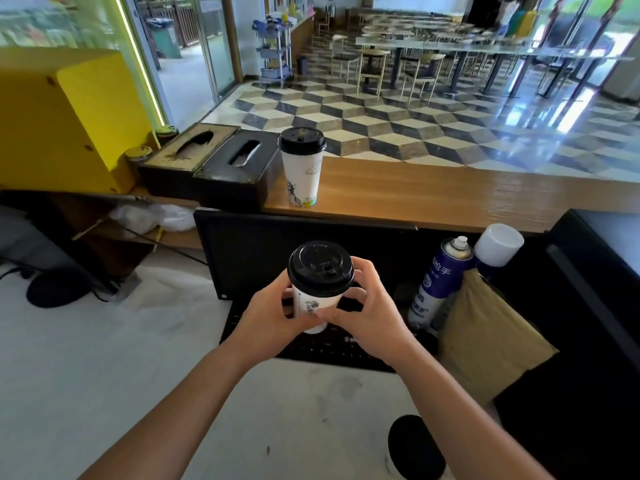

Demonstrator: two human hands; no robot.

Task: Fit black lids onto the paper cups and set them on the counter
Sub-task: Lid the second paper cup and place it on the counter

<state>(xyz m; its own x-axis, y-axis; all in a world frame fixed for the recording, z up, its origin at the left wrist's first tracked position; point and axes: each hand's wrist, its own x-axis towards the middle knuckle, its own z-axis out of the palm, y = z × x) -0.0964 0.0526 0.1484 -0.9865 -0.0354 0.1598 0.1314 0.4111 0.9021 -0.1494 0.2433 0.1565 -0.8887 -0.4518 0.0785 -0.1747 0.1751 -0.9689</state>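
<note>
Black lid [321, 268] looks seated on the paper cup [313, 304] gripped by left hand [268, 315] and right hand [367, 315], near centre; next, set it upright on the far desk [433, 192] beside the lidded cup [302, 171].

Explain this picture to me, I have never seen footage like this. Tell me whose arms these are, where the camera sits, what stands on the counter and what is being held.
There is no machine here. A person wears a camera on the head, so the one picture looks forward and down along their own bare arms. The left hand and the right hand both wrap round a paper cup that already carries a black lid, held in the air over a keyboard. On the wooden counter beyond stands a second cup, also lidded, beside a black tissue box. A blue spray can stands to the right, below the counter. Farther back is a room with a patterned tiled floor, tables and chairs.
</note>
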